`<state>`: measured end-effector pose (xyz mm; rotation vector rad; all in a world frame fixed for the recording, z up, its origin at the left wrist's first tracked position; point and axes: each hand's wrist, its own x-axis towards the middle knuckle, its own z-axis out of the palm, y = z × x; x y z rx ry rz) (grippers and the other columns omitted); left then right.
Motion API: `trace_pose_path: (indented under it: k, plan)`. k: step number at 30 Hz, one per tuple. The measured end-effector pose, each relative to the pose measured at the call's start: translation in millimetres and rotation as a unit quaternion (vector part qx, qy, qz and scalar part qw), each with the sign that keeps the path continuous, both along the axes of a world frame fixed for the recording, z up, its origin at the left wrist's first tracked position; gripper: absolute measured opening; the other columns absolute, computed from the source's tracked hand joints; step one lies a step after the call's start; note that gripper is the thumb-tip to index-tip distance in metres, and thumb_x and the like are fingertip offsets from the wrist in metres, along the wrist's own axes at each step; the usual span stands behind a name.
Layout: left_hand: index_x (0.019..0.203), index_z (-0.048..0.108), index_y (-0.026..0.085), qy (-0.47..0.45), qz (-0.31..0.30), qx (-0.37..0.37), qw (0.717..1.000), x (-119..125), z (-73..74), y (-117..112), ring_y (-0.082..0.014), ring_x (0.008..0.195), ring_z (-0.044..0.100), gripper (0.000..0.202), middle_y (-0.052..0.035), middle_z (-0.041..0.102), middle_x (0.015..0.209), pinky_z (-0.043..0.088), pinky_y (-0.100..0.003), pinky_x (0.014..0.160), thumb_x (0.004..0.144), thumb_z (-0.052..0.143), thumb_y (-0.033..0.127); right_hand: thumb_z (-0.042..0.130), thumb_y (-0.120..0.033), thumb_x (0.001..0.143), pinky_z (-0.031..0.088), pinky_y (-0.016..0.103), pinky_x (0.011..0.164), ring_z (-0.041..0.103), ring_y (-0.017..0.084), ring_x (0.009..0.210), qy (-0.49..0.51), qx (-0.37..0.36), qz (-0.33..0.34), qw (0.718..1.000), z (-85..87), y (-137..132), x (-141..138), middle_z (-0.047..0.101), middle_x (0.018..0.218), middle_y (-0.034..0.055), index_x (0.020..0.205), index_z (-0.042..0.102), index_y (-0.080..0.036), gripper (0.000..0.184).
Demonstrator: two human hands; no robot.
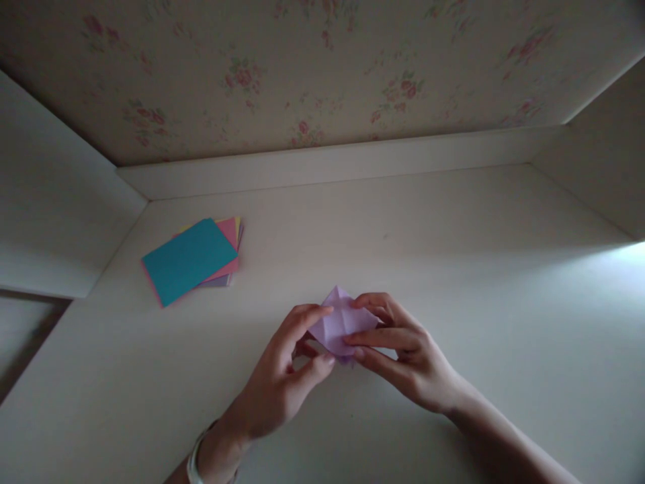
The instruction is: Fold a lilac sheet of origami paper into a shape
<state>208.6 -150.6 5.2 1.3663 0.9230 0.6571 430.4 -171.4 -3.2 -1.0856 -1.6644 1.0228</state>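
Note:
A small piece of folded purple paper (336, 321), creased and roughly diamond-shaped, is held just above the white tabletop between both hands. My left hand (285, 370) grips its left side, forefinger on the upper face and thumb at the lower edge. From the other side, my right hand (406, 349) pinches the lower right edge with thumb and a finger, while another finger rests near the upper right. A darker purple bit of the paper shows beneath the lower edge. The underside is hidden from me.
At the left lies a loose stack of coloured paper (190, 259), teal on top, with pink, yellow and purple sheets poking out. The white table (453, 249) meets a low ledge (342, 161) and a flowered wall (322, 74). White panels rise at both sides.

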Motion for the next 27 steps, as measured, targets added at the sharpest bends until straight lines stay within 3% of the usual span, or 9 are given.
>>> trace_pose_path:
  k: [2,6,9,14,18,20,23,27]
  plan:
    - [0.129,0.06,0.03,0.013,0.004,-0.005,1.0,0.6,1.5,0.6,-0.014,0.091,0.062,0.035,-0.0069,0.051,0.128,0.055,-0.023,0.078,0.095,0.061,0.028,0.068,-0.027,0.091,0.054,0.039,0.091,0.059,0.025,0.114,0.002,-0.01,-0.004,1.0,-0.8,0.5,-1.7,0.054,0.125,0.0091,0.097,0.08,-0.028,0.013]
    - [0.121,0.069,0.029,0.046,-0.017,0.019,0.999,1.3,4.6,2.2,-0.0144,0.089,0.064,0.029,-0.0062,0.057,0.117,0.055,-0.02,0.072,0.094,0.063,0.037,0.066,-0.031,0.093,0.054,0.029,0.073,0.063,0.02,0.1,-0.004,-0.048,-0.052,0.997,-3.5,1.4,-4.3,0.059,0.115,0.0082,0.087,0.08,-0.025,0.015]
    - [0.123,0.068,0.028,0.039,-0.023,0.022,0.999,2.9,3.3,3.7,-0.0157,0.09,0.066,0.033,-0.0064,0.06,0.115,0.056,-0.022,0.074,0.092,0.065,0.038,0.066,-0.032,0.093,0.053,0.028,0.078,0.062,0.02,0.102,0.006,-0.062,-0.082,0.995,-5.6,2.2,-3.7,0.061,0.107,0.0072,0.083,0.079,-0.025,0.017]
    - [0.124,0.066,0.024,0.077,0.033,0.022,0.996,6.1,-1.9,5.9,-0.0148,0.079,0.066,0.033,-0.0052,0.069,0.098,0.056,-0.024,0.072,0.094,0.063,0.037,0.067,-0.031,0.092,0.051,0.024,0.065,0.063,0.015,0.077,0.045,-0.079,-0.07,0.993,-6.1,2.9,-3.4,0.063,0.089,0.0053,0.083,0.077,-0.022,0.016]
    - [0.132,0.06,0.026,0.056,0.0,-0.04,0.998,4.4,-3.0,4.9,-0.015,0.078,0.064,0.041,-0.003,0.069,0.091,0.053,-0.022,0.069,0.092,0.064,0.032,0.068,-0.029,0.091,0.051,0.026,0.066,0.064,0.015,0.074,0.067,-0.065,-0.046,0.995,-3.7,3.2,-4.2,0.066,0.081,0.0045,0.086,0.078,-0.021,0.013]
    - [0.128,0.063,0.026,0.042,-0.004,-0.059,0.997,3.5,-4.2,4.9,-0.0151,0.081,0.063,0.037,-0.003,0.069,0.096,0.053,-0.022,0.07,0.091,0.063,0.025,0.068,-0.029,0.091,0.05,0.025,0.063,0.062,0.014,0.07,0.064,-0.063,-0.045,0.995,-2.8,3.5,-4.2,0.065,0.077,0.0035,0.083,0.077,-0.02,0.015]
    - [0.116,0.069,0.026,0.027,0.012,-0.029,0.999,4.6,-5.3,7.0,-0.017,0.096,0.064,0.029,-0.0041,0.065,0.115,0.053,-0.023,0.078,0.09,0.061,0.017,0.067,-0.028,0.092,0.048,0.024,0.061,0.06,0.013,0.067,0.048,-0.063,-0.045,0.996,-2.4,3.7,-4.0,0.063,0.073,0.0022,0.08,0.075,-0.019,0.017]
    - [0.109,0.074,0.026,0.056,0.006,0.037,0.998,9.6,-2.2,10.7,-0.0176,0.101,0.064,0.019,-0.0041,0.068,0.112,0.052,-0.023,0.082,0.096,0.06,0.028,0.065,-0.03,0.094,0.048,0.023,0.061,0.06,0.013,0.068,0.053,-0.066,-0.046,0.995,-3.4,3.7,-4.4,0.063,0.074,0.0022,0.08,0.073,-0.019,0.019]
